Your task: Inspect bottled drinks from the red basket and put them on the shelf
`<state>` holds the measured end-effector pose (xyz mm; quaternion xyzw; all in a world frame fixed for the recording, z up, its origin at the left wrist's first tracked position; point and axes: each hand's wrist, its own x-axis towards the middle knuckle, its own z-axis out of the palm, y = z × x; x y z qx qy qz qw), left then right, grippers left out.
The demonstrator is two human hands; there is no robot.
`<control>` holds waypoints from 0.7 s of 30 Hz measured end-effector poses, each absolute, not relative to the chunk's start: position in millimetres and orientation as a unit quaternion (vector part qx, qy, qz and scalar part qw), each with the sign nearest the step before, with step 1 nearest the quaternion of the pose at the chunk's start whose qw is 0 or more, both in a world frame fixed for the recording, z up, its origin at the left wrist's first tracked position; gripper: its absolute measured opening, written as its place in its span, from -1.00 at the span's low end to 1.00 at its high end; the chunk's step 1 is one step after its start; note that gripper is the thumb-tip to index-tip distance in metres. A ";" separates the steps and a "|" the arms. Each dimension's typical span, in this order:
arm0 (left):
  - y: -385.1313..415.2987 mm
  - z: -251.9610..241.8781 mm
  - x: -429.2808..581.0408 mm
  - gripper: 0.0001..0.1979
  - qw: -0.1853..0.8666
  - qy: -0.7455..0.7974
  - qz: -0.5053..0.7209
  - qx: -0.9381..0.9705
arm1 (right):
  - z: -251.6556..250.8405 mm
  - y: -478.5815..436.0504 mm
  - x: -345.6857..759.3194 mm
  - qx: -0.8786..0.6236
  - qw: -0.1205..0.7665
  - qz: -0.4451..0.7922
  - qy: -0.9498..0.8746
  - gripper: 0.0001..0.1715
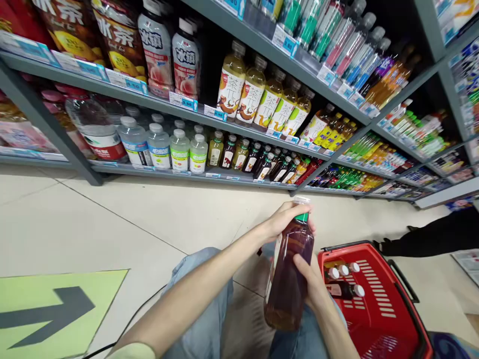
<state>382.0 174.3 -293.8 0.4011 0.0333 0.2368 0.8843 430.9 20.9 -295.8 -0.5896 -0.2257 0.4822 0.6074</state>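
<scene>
A large bottle of dark reddish-brown drink [286, 284] is in both my hands, tilted, in front of my knees. My left hand [282, 219] wraps round its neck, just below the clear cap and over a green band. Against the side of the body, my right hand [314, 284] grips lower down with its thumb across the front. The label faces left and is mostly turned away. Close to my right hand stands a red shopping basket [374, 334]. Several white-capped bottles lie inside it, one of them a dark bottle [337, 289] with a label.
Grey shelving [239, 124] full of drinks runs along the front. Small bottles [228, 152] line its bottom shelf, and tea bottles [250, 94] stand above. A green floor sign [105, 299] with an arrow lies left. Another person's dark-clad leg [430, 237] is at right.
</scene>
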 end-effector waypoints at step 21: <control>130.1 -304.0 420.3 -0.19 0.958 -0.126 0.152 0.210 | -220.9 18.4 448.3 -0.542 0.677 0.485 -0.113 -0.44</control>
